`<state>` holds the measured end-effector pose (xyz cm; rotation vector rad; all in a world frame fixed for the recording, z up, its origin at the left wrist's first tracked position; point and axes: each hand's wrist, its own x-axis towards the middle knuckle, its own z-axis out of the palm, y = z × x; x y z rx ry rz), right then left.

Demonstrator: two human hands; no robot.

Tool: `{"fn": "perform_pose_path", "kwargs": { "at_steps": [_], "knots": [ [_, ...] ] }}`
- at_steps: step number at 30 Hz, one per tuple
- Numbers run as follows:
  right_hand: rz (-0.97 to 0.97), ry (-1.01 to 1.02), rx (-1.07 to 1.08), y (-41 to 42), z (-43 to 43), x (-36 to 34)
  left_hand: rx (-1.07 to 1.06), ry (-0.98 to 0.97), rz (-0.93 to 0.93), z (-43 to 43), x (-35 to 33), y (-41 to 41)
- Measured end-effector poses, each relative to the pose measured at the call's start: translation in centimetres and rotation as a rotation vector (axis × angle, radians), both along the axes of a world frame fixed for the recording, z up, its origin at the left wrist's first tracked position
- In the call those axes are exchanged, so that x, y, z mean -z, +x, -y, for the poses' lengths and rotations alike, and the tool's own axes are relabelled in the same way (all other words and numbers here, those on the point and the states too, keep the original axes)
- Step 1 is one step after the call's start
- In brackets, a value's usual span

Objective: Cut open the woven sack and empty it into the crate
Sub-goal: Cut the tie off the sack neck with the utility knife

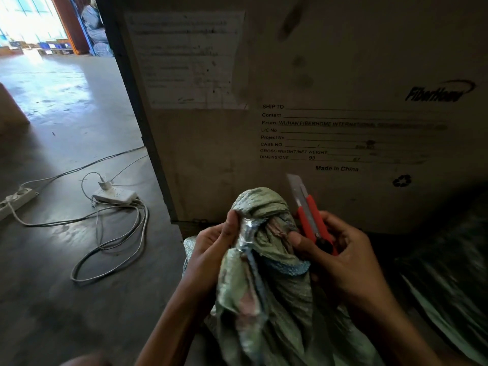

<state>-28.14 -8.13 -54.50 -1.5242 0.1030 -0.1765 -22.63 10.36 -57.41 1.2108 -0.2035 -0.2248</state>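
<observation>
Between my hands: woven sack, green, neck bunched and knotted, just in front of a big printed box.
Left hand: thumb and fingers pinch the folds of the neck.
Right hand: curled round a red utility knife, blade out and pointing up; thumb touches the knot.
Box behind: perhaps the crate, too dim to tell.
Farther left: power strip and cables on the concrete floor.

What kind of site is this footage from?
Likely a warehouse or storeroom: bare concrete floor, a big shipping carton printed with SHIP TO and weight fields, and blue bins at the bright far end.
</observation>
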Motion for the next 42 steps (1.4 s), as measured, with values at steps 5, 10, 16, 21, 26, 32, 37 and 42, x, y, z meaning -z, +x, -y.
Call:
{"fn": "perform_pose_path", "kwargs": {
  "at_steps": [5,10,16,21,26,32,37,42],
  "knots": [
    [0.024,-0.193,0.223,0.3,-0.3,1.1,-0.073,0.137,0.033,-0.1,0.3,0.1],
    [0.040,-0.198,0.131,-0.9,-2.0,0.1,-0.120,0.112,-0.035,0.4,0.3,-0.1],
    [0.094,-0.317,0.221,-1.4,-2.5,0.1,0.052,-0.054,-0.151,-0.4,-0.4,-0.5],
    [0.112,-0.307,0.292,-0.9,-0.9,0.1,0.097,0.024,-0.022,-1.6,0.1,0.3],
    [0.084,-0.340,0.306,-0.7,0.3,0.3,0.147,0.152,0.106,-2.0,0.2,-0.1],
    [0.142,-0.459,0.362,-0.6,0.5,0.7,0.002,0.227,0.198,-1.3,0.0,-0.5],
    [0.238,-0.505,0.431,-1.0,0.4,0.3,-0.180,0.195,0.159,-0.4,0.7,0.0],
    [0.319,-0.564,0.329,-2.1,-1.2,-0.6,-0.408,0.253,0.137,-0.2,1.6,0.4]
  ]
}}
